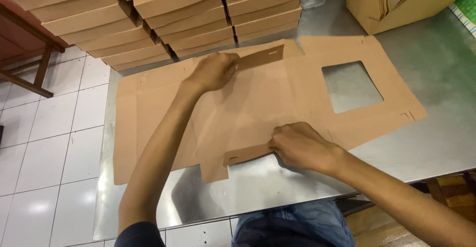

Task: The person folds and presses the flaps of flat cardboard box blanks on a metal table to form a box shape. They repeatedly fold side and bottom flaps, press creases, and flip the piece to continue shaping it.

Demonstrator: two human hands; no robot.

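A flat brown cardboard box blank (267, 98) with a square window cut-out lies on the steel table (436, 128). My left hand (214, 71) pinches the far side flap (260, 57) and holds it folded upward. At the near edge, my right hand (300, 145) grips the near side flap (247, 154) and bends it up from the table.
Stacks of folded cardboard boxes (163, 19) fill the far left of the table. An open carton (396, 4) stands at the far right. A wooden bench (25, 44) and white tiled floor (49, 143) lie to the left of the table.
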